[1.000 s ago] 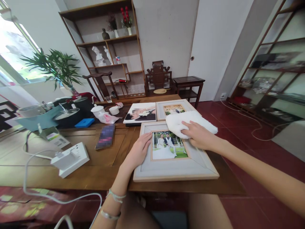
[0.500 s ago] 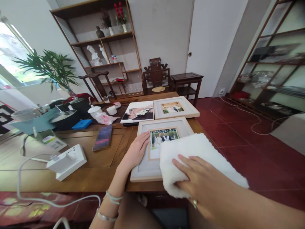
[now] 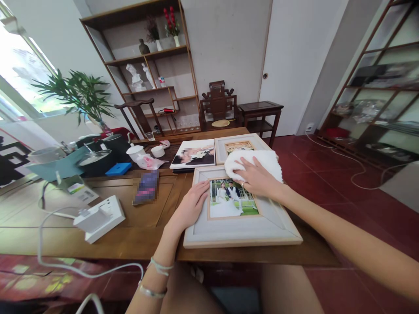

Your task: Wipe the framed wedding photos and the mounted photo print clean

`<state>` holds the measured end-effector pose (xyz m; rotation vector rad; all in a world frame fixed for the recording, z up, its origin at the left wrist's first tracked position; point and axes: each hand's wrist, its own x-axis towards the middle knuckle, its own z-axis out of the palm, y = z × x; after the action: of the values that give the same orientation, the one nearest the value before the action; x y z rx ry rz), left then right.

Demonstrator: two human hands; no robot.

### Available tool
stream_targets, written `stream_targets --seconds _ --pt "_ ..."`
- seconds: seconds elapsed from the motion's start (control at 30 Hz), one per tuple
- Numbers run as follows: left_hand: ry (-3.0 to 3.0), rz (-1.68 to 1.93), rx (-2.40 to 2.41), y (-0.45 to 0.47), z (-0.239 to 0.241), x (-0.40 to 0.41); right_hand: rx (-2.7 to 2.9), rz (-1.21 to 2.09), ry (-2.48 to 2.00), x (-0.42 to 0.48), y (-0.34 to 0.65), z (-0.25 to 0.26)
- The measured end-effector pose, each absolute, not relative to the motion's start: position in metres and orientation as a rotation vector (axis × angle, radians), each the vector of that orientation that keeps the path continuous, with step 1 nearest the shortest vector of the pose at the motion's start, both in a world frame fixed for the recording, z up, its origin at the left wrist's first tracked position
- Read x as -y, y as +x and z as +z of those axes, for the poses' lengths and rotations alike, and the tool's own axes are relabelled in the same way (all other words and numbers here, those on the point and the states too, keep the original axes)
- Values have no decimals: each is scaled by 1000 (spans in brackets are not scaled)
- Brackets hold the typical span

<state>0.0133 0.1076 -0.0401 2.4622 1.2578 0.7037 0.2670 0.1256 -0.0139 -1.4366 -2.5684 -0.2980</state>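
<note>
A large framed wedding photo [image 3: 240, 226] with a pale grey mat and light wood border lies flat at the near edge of the wooden table [image 3: 144, 237]. My left hand [image 3: 191, 208] rests flat on its left side, fingers stretched out. My right hand [image 3: 257, 179] presses a fluffy white cloth [image 3: 253, 160] onto the frame's far edge, fingers curled over the cloth. Behind it lie a second framed photo [image 3: 237, 146], partly covered by the cloth, and a frameless print [image 3: 194, 155].
On the table's left stand a white power strip [image 3: 100, 217] with a cable, a phone [image 3: 145, 187], a blue box [image 3: 118, 168], pots, cups and a plant [image 3: 78, 93]. Shelves, a carved chair [image 3: 218, 104] and a small side table [image 3: 260, 113] stand behind. Red tile floor lies to the right.
My right hand swept the cloth from the frame's far edge down to its near right corner, then back up to the far edge. My left hand stayed on the frame's left side.
</note>
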Motion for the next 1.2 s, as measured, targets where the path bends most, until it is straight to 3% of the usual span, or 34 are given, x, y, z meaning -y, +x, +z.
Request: stream_targets --seconds 0.57,0.73,1.0,1.2 --pt "2450 673 -1319 18 -40 -105 2806 204 -1225 26 244 1" --pt "2461 684 -1276 16 -41 -106 2658 133 -1350 -10 246 -8" --pt "2469 696 -1271 15 -41 -106 2520 -279 -1501 -107 265 -12" --pt "2474 725 -1275 16 -45 -107 2665 -106 -1422 -82 249 -12"
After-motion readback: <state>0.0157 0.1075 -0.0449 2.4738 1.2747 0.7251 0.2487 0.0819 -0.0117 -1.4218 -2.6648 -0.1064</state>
